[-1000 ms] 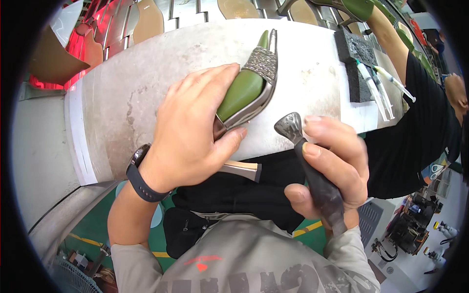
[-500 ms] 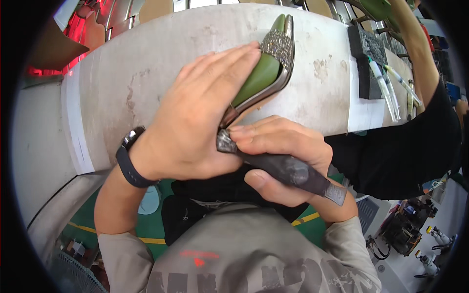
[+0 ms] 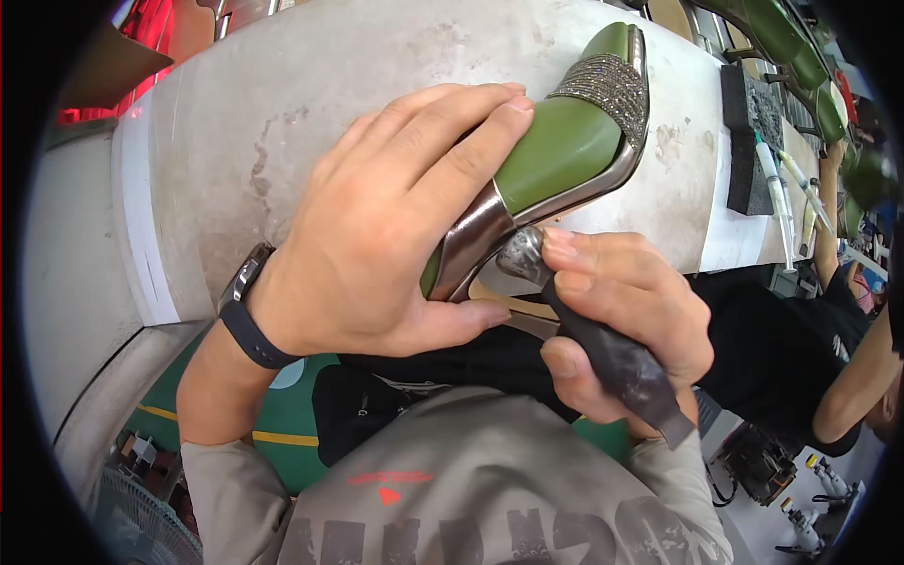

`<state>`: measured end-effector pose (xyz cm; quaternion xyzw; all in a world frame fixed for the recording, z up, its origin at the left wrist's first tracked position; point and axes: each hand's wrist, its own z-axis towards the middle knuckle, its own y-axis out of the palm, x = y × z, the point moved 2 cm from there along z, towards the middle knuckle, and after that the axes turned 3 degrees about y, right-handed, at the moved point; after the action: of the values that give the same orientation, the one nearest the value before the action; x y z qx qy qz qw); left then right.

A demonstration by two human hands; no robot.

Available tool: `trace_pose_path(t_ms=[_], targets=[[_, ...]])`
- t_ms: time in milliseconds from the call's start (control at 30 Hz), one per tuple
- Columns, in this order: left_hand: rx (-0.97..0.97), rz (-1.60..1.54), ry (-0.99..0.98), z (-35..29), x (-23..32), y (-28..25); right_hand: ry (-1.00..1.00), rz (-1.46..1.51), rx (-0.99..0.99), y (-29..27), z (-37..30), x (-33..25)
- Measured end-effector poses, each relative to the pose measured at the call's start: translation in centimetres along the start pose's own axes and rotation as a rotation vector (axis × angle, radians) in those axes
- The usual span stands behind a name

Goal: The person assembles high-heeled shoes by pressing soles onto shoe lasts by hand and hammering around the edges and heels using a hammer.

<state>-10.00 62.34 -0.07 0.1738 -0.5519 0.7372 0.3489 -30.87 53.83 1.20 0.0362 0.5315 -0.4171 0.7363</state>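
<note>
Left hand (image 3: 391, 207) was clamped on the rear of the shoe (image 3: 603, 92), which was over the bench (image 3: 207, 132) near its front edge, green last (image 3: 557, 149) inside, toe pointing away. Metallic strap (image 3: 476, 235) had the dark tool (image 3: 620, 363) tip right at it, contact unclear, right hand (image 3: 654, 306) wrapped around the tool. Far right, a black block (image 3: 750, 146) had syringes (image 3: 776, 195) beside it.

A grey shirt (image 3: 443, 466) and dark wristwatch (image 3: 245, 331) are worn.
</note>
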Motion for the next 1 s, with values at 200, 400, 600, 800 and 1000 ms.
trace_pose_path(t_ms=[200, 400, 600, 800, 1000], targets=[[0.041, 0.015, -0.015, -0.3, 0.1, 0.1, -0.029, -0.169, -0.05, 1.1, 0.2, -1.6], [0.026, 0.047, 0.01, 0.0, 0.3, 0.0, -0.106, -0.096, 0.019, 1.0, 0.8, -0.8], [-0.035, 0.19, -0.126, 1.9, 2.0, 0.4, 0.6, 0.556, 0.034, -3.5, 0.4, 0.8], [0.036, 0.098, -0.219, 6.3, 2.6, 2.2, 0.57, 0.475, 0.229, -8.5, 2.5, 2.8], [-0.029, 0.03, -0.243, 6.3, 2.3, 2.0, 0.498, 0.482, 0.241, -9.9, 4.1, 3.8]])
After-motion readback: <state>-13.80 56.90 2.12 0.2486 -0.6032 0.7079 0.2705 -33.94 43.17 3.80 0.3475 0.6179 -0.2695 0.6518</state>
